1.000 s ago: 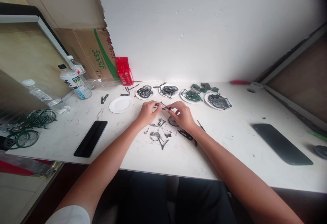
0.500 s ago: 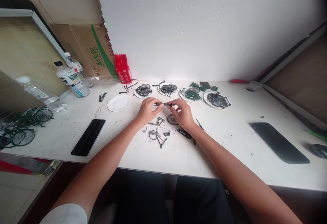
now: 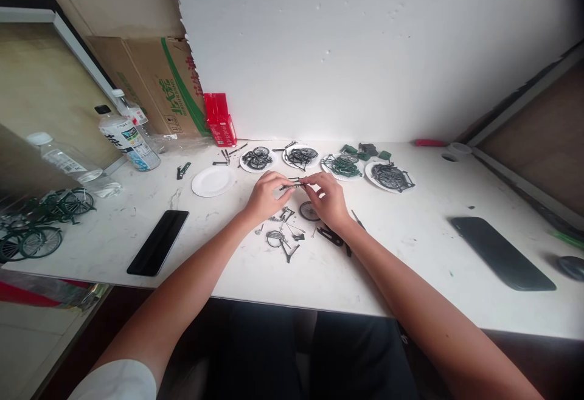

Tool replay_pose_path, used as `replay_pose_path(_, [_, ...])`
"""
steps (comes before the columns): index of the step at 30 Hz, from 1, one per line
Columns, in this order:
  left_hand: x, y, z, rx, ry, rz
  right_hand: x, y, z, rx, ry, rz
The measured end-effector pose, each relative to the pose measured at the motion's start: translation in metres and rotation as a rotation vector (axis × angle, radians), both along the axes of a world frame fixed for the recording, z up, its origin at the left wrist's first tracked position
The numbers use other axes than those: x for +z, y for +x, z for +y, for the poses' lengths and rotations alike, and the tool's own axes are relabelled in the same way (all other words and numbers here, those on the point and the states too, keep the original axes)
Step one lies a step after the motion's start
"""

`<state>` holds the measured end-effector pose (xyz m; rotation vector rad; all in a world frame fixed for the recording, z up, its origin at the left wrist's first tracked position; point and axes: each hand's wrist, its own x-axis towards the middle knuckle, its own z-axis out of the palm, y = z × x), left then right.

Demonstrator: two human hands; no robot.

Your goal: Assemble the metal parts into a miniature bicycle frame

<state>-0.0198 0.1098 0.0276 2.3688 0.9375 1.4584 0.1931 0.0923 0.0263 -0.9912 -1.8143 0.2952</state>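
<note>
In the head view, I see the left hand (image 3: 268,196) and right hand (image 3: 329,199) gripping thin dark parts (image 3: 295,180) at their fingertips, above the white table (image 3: 429,230); whether these are already joined I cannot tell. A loose wheel (image 3: 309,211) and small pieces (image 3: 289,255) lie unattached nearer me. At far left, green model bicycles (image 3: 42,243) look complete, I judge; four plates (image 3: 378,189) hold unassembled-looking parts.

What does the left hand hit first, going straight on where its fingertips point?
Most likely the right hand, just across the thin dark part held between it and the left hand; depth there is hard to judge.
</note>
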Motion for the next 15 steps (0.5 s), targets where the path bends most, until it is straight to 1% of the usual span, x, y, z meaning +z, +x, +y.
replay_pose_path(6, [0.0018, 0.0018, -0.0038, 0.005, -0.038, 0.048, 0.0014, 0.0001, 0.0001, 0.035, 0.017, 0.0])
replay_pose_path(9, [-0.0003, 0.0015, -0.0019, 0.012, -0.055, 0.042, 0.0012, -0.0007, -0.0003, 0.06, 0.012, -0.003])
replay_pose_path(15, [-0.0067, 0.0009, 0.0024, -0.022, -0.132, 0.085, 0.0006, -0.0009, -0.001, 0.081, 0.03, -0.039])
